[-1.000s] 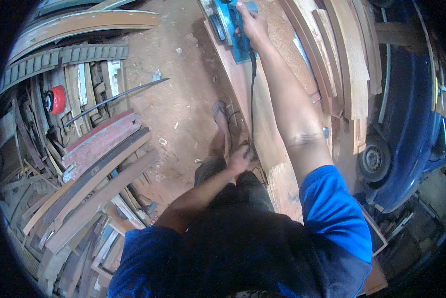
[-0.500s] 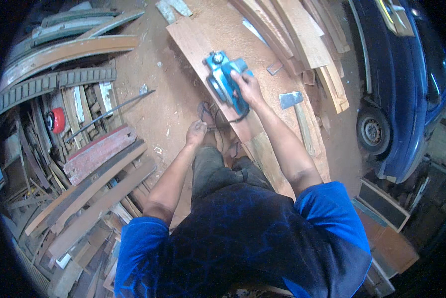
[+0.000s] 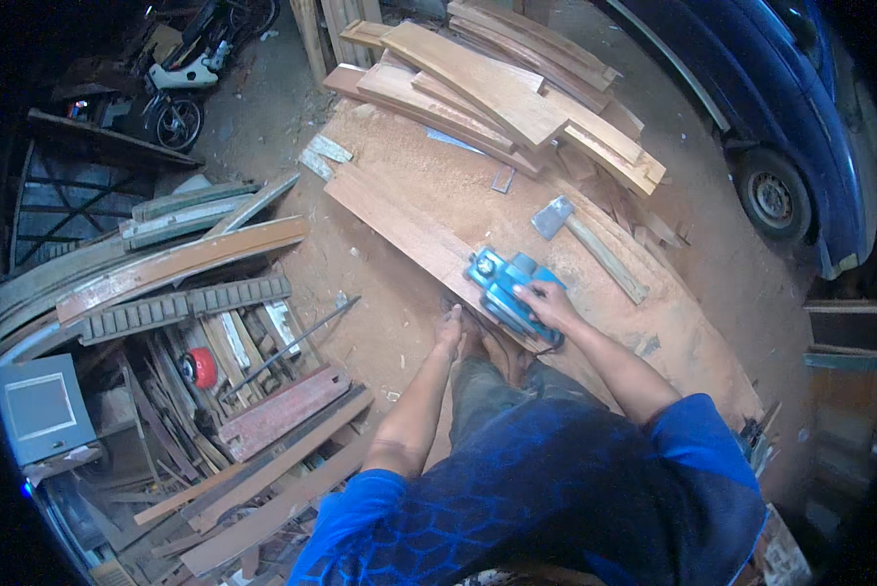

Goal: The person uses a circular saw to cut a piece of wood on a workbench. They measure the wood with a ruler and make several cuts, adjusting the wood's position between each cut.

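Note:
My right hand [image 3: 548,305] grips the handle of a blue electric hand planer [image 3: 512,283], which rests on a long reddish-brown board [image 3: 399,223]. The planer stands at the board's near part, close to my feet; a dark cord curves from its rear. My left hand [image 3: 449,329] hangs just left of the board, fingers curled closed. Whatever may be in those fingers is too small to make out. Pale wood pieces [image 3: 323,154] lie at the board's far end. To the right of the planer, a hatchet [image 3: 595,244] lies on the sawdust.
Stacked planks [image 3: 487,83] lie beyond the board. Scrap timber [image 3: 282,415] fills the left side, with a red round object [image 3: 199,368] and a thin dark rod [image 3: 292,347]. A blue vehicle [image 3: 800,127] stands at right, a motorcycle [image 3: 179,83] at far left.
The planer has come back along the board toward me, with my right hand still on it. My left hand stays low beside the board. The view has shifted, bringing the motorcycle in.

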### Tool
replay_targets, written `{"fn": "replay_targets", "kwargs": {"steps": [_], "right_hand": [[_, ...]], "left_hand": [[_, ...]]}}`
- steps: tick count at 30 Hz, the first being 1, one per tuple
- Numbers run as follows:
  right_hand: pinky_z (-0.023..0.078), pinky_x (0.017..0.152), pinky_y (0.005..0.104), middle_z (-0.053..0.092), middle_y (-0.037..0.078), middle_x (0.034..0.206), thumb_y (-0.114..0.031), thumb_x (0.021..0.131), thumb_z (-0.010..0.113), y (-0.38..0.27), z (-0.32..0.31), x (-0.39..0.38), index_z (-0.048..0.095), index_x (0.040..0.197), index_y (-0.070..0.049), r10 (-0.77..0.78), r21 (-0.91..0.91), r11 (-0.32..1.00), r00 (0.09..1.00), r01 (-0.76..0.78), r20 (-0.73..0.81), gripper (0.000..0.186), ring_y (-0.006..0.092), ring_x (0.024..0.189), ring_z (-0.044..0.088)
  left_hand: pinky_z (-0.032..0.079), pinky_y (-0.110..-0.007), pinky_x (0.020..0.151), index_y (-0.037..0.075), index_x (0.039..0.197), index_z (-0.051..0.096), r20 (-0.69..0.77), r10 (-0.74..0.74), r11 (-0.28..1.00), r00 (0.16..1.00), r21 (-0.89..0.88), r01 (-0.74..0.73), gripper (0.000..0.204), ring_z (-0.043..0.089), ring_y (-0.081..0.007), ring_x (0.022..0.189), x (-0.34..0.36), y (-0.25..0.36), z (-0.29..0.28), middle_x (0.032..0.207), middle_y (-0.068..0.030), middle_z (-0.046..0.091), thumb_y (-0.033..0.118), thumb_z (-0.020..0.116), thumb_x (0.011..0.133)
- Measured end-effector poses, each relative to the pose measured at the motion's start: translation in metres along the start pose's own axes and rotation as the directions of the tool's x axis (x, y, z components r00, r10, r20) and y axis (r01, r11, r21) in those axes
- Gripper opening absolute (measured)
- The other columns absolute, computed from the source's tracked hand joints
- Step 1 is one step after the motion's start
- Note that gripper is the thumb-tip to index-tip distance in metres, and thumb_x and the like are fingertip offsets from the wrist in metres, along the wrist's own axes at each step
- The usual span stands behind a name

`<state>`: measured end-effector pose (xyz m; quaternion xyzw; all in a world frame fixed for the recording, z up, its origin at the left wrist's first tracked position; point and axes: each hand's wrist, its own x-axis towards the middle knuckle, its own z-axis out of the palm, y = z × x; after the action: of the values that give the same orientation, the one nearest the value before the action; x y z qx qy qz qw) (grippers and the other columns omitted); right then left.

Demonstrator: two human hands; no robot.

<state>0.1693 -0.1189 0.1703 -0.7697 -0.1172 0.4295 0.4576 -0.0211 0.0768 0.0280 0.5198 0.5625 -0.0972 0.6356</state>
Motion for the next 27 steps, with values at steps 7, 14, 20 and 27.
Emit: {"fn": "replay_targets", "kwargs": {"steps": [7, 14, 20, 27], "right_hand": [[0.054, 0.082, 0.0377, 0.074, 0.017, 0.094, -0.048, 0.093, 0.067, 0.066, -0.060, -0.104, 0.074, 0.101, -0.001, -0.131, -0.120, 0.987, 0.967, 0.106, -0.221, 0.048, 0.0256, 0.090, 0.071], [0.054, 0.078, 0.0389, 0.073, 0.021, 0.086, -0.042, 0.093, 0.068, 0.116, -0.117, -0.144, 0.074, 0.098, 0.003, 0.146, -0.149, 0.963, 0.902, -0.223, -0.405, 0.045, 0.0280, 0.082, 0.071], [0.054, 0.076, 0.0439, 0.071, 0.025, 0.091, -0.035, 0.090, 0.070, 0.108, -0.104, -0.084, 0.071, 0.104, 0.006, -0.210, -0.600, 0.786, 0.848, -0.150, -0.487, 0.043, 0.0366, 0.083, 0.070], [0.053, 0.085, 0.0461, 0.072, 0.023, 0.098, -0.034, 0.083, 0.076, 0.000, -0.017, 0.197, 0.069, 0.106, 0.000, -0.234, -0.502, 0.864, 0.859, -0.032, -0.456, 0.042, 0.0417, 0.095, 0.069]], "left_hand": [[0.051, -0.040, 0.077, 0.002, 0.125, 0.062, 0.063, -0.161, 0.987, 0.985, 0.002, 0.161, 0.065, 0.063, -0.0251, 0.094, -0.011, 0.023, 0.055, 0.117, -0.0126, 0.066, 0.060, 0.057, 0.096], [0.050, -0.040, 0.086, -0.003, 0.132, 0.057, 0.268, -0.050, 0.983, 0.962, -0.155, 0.094, 0.069, 0.061, -0.0235, 0.104, 0.005, -0.021, 0.043, 0.122, -0.0147, 0.064, 0.057, 0.057, 0.097], [0.039, -0.052, 0.110, 0.002, 0.147, 0.041, 0.269, -0.010, 0.921, 0.963, -0.373, 0.113, 0.070, 0.048, -0.0296, 0.135, -0.125, 0.031, -0.068, 0.143, -0.0122, 0.054, 0.054, 0.049, 0.101], [0.052, -0.050, 0.101, -0.004, 0.140, 0.046, -0.018, 0.001, 0.813, 1.000, -0.582, -0.011, 0.053, 0.062, -0.0332, 0.119, -0.225, 0.065, -0.205, 0.132, -0.0202, 0.060, 0.028, 0.057, 0.099]]}}
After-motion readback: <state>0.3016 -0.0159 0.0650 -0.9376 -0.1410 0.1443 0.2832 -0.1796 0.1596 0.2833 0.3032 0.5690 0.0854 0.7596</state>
